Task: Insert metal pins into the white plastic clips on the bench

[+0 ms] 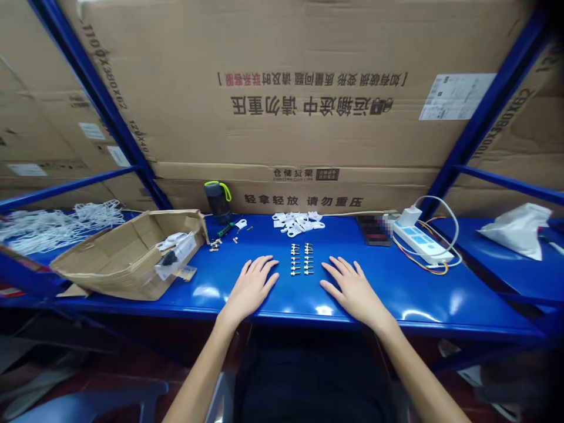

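My left hand (252, 286) lies flat on the blue table (273, 305), fingers spread, holding nothing. Opposite it, my right hand (351, 288) also rests palm down with its fingers apart. Between the two hands stand two columns of small metal-and-white parts, a left column (295, 259) and a right column (309, 259); neither hand touches them. Behind these columns is a pile of white plastic pieces (297, 223). A single white piece (241, 224) lies to the left of the pile, near a green-handled tool (225, 230) and a few small tan bits (215, 245).
An open cardboard box (110, 264) with bagged items sits at the left, beside white cords (66, 223). A dark bottle (218, 202) stands at the back. On the right are a dark flat object (373, 230), a power strip (425, 242) with cables and a white bag (515, 229).
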Available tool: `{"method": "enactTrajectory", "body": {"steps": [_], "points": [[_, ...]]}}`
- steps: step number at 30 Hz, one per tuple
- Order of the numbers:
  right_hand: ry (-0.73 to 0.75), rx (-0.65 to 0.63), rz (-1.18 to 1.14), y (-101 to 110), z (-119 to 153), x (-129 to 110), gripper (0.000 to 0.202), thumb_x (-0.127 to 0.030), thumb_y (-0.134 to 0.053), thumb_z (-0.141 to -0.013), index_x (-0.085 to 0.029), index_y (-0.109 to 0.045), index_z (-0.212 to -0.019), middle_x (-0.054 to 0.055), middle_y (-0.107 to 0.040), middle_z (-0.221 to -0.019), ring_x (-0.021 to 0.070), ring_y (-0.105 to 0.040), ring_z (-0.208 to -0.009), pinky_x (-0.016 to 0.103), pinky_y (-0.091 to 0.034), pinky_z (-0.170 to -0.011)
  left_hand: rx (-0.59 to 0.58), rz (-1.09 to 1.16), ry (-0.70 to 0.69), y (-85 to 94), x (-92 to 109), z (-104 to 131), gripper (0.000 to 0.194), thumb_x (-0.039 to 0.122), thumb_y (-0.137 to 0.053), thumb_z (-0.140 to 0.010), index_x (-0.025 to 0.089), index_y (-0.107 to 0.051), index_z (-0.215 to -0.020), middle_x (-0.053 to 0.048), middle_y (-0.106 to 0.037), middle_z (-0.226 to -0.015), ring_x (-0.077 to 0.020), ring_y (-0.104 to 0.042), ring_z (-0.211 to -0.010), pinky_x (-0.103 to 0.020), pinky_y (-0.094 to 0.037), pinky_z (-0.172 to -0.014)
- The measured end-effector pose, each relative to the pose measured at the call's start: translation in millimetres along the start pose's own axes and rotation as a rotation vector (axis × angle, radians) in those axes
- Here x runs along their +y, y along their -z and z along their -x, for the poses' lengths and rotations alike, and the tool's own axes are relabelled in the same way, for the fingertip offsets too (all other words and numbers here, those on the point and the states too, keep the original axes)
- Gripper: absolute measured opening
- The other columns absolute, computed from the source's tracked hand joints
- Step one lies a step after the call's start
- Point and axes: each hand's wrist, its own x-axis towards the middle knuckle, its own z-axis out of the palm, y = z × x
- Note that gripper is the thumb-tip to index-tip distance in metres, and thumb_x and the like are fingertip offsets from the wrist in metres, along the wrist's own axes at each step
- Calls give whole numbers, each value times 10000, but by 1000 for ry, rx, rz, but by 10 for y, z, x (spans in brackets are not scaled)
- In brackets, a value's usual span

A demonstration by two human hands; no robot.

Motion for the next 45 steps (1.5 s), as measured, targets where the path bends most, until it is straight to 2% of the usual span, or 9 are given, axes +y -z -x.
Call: {"method": "enactTrajectory", "body": {"steps": [7, 11, 16, 20, 27, 32, 37, 41, 45], "points": [[-2, -55, 16, 10, -6, -9, 738, -729, -257, -1119, -335, -451, -1712, 57, -361, -1806, 339, -249, -1705, 681, -161, -1372, 28, -70, -40, -48, -16, -2, 467, 484, -378, -1168, 316, -576, -1557, -54, -547, -1674, -263, -463, -1588, -566, -277, -1374], [17, -93, 32, 12, -28, 19, 750, -726, -237, -1121, -327, -410, -1732, 68, -312, -1823, 336, -205, -1716, 683, -140, -1374, -11, -99, -50, -60, -48, -19, 503, 483, -353, -1172, 301, -548, -1598, -59, -508, -1709, -279, -434, -1612, -596, -264, -1377], [111, -112, 2, 69, -122, 151, 774, -742, -278, -1112, -310, -379, -1746, 68, -287, -1831, 311, -214, -1715, 624, -148, -1395, -39, -91, -100, -54, -137, -128, 533, 510, -358, -1168, 298, -526, -1627, -65, -496, -1721, -279, -424, -1620, -582, -241, -1386], [141, -140, -50, 112, -279, 283, 755, -691, -255, -1135, -273, -361, -1755, 79, -310, -1820, 289, -252, -1705, 582, -172, -1403, -61, -54, -111, -44, -201, -258, 541, 520, -346, -1167, 299, -528, -1626, -65, -503, -1715, -279, -430, -1614, -589, -232, -1384], [155, -74, -40, 44, -602, 400, 656, -574, -251, -1165, -271, -447, -1712, 92, -384, -1793, 281, -313, -1686, 595, -217, -1388, -23, -30, -170, -27, -278, -449, 496, 478, -368, -1162, 306, -578, -1577, -65, -563, -1659, -254, -490, -1563, -532, -275, -1373], [178, -20, -67, -4, -797, 445, 631, -557, -276, -1163, -238, -533, -1644, 125, -459, -1752, 276, -404, -1644, 581, -238, -1381, -64, -26, -157, 16, -276, -636, 483, 452, -357, -1166, 293, -584, -1561, -66, -541, -1676, -275, -474, -1574, -577, -272, -1365], [198, 30, -89, -27, -983, 485, 576, -509, -308, -1165, -207, -601, -1558, 140, -544, -1681, 274, -490, -1581, 565, -271, -1368, -30, -25, -200, 22, -290, -802, 440, 428, -389, -1164, 272, -629, -1499, -84, -585, -1620, -277, -509, -1534, -537, -349, -1324], [222, 91, -97, -45, -1119, 513, 509, -448, -358, -1156, -186, -653, -1478, 148, -618, -1594, 277, -567, -1494, 504, -389, -1308, 1, -29, -222, 0, -338, -935, 399, 431, -437, -1153, 269, -653, -1447, -85, -621, -1557, -285, -542, -1483, -530, -401, -1267], [249, 129, -54, -52, -1244, 539, 449, -389, -390, -1149, -174, -697, -1395, 144, -685, -1482, 288, -629, -1373, 483, -461, -1221, 56, -50, -195, -19, -363, -1084, 345, 426, -495, -1126, 237, -695, -1335, -100, -674, -1426, -298, -623, -1325, -519, -468, -1164]]}}
